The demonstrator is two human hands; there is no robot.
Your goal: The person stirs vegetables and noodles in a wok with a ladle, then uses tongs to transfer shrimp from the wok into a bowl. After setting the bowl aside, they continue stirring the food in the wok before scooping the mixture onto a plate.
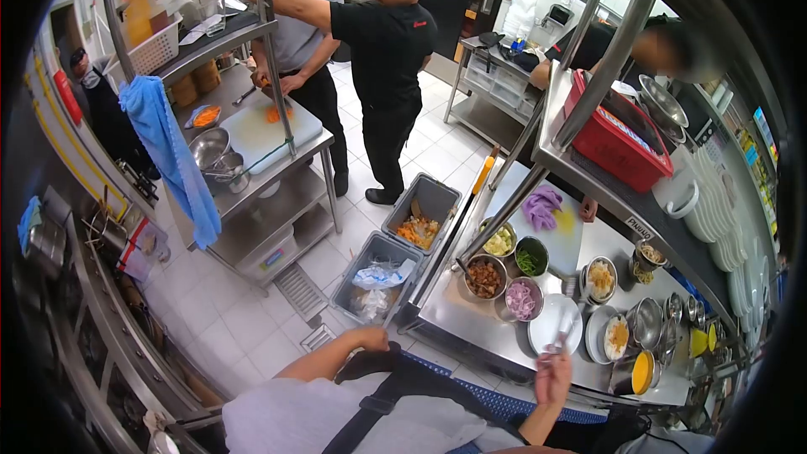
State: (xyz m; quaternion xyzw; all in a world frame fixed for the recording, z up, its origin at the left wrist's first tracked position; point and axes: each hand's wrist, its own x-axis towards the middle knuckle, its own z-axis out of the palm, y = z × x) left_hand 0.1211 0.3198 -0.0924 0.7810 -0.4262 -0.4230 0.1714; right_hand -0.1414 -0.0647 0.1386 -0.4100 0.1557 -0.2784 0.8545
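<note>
Head view: right hand [552, 376] at 5 o'clock closed round a thin utensil [561, 339] (blurred, type unclear) over plate [546, 321] on counter [454, 311], left hand [370, 338] at 6 o'clock curled by bin [345, 290], hold can't be told.

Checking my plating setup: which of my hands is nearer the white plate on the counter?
Right. Your right hand, holding a utensil, is beside the white plate; your left hand is away by the bins.

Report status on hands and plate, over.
Right hand gripping thin utensil over white plate. Left hand curled near counter edge, grip unclear. Bowls crowd the plate.
</note>
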